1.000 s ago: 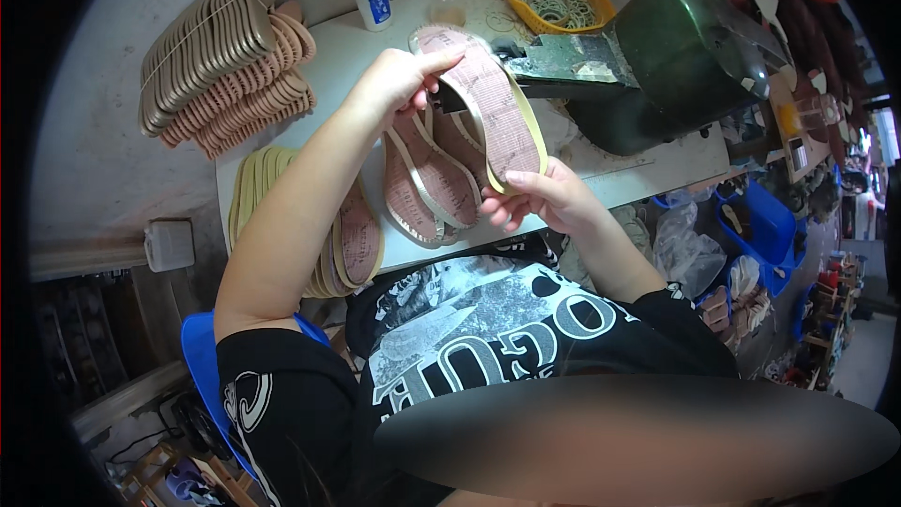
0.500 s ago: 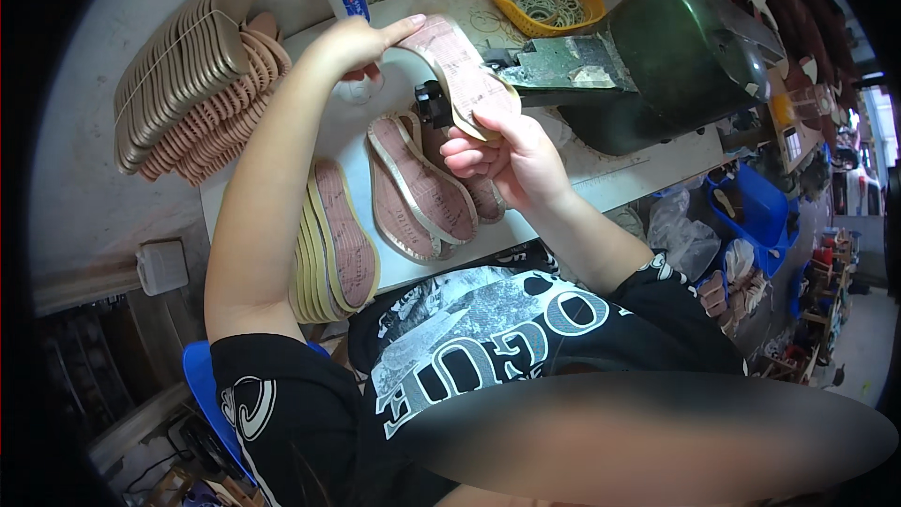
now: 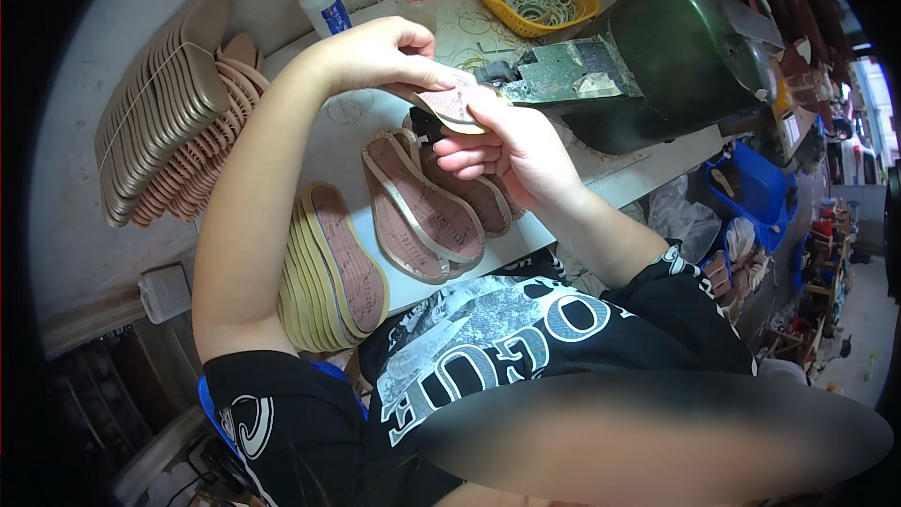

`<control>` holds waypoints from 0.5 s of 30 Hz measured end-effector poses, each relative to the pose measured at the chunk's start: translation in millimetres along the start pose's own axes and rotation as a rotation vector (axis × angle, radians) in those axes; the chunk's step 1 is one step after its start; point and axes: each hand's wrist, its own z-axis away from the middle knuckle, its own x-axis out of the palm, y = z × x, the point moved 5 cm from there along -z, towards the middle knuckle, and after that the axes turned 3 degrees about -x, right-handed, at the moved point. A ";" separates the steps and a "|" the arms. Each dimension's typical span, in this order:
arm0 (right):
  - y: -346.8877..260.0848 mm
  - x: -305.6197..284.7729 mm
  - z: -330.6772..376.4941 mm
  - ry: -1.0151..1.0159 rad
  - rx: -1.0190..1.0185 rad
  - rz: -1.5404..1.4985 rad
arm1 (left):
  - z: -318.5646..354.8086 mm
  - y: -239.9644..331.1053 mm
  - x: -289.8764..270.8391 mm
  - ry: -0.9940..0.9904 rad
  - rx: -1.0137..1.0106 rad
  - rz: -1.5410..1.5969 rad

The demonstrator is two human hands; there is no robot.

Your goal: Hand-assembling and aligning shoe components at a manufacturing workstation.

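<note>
Head view: from where I am standing, the right hand (image 3: 521, 143) is gripping one end of a thin, pink-faced sole with a pale yellow edge (image 3: 450, 105), its thumb pressing the upper face and its fingers curling underneath. The left hand (image 3: 375, 49) is laying its thumb across the same face; I cannot tell whether its fingers are closing below. The sole is being held above a flat white worktop (image 3: 343, 150), just beside the tip of a dark green, paint-worn machine arm (image 3: 572, 70). The arm is projecting from a rounded, glossy green machine housing (image 3: 699, 56) at the worktop's right end.

Step in hand, by my judgement: the sole is being positioned, or worked along its edge, at the arm. The next move is probably calling for steady two-handed support, with the rim staying aligned to the tip.

A fanned row of yellow-edged, pink-topped soles (image 3: 343, 253) is lying at the worktop's near left corner. Overlapping pink soles with pale rims (image 3: 436, 202) are lying beside it, by the near edge.

Limits of view: the hands are hiding most of the held sole, including any contact with the arm. A small black part (image 3: 427, 124) is showing only partly beneath them. The left forearm (image 3: 253, 197) is covering some of the worktop's left edge.
</note>
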 end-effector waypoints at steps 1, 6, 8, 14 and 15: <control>-0.6 -0.7 -0.2 0.014 -0.003 0.002 | 3.1 -0.3 3.2 0.019 0.006 0.068; -4.1 3.5 -0.1 -0.011 0.011 -0.011 | 23.0 4.3 9.1 0.142 -0.008 0.020; -5.5 3.1 -0.2 -0.012 0.013 -0.011 | 24.4 1.6 13.9 0.130 -0.034 0.060; -4.6 -4.9 -3.0 -0.025 0.030 -0.008 | 30.5 8.3 27.9 0.131 -0.092 0.008; -5.5 -5.4 -2.6 -0.026 0.027 -0.011 | 31.8 10.6 30.1 0.124 -0.115 -0.007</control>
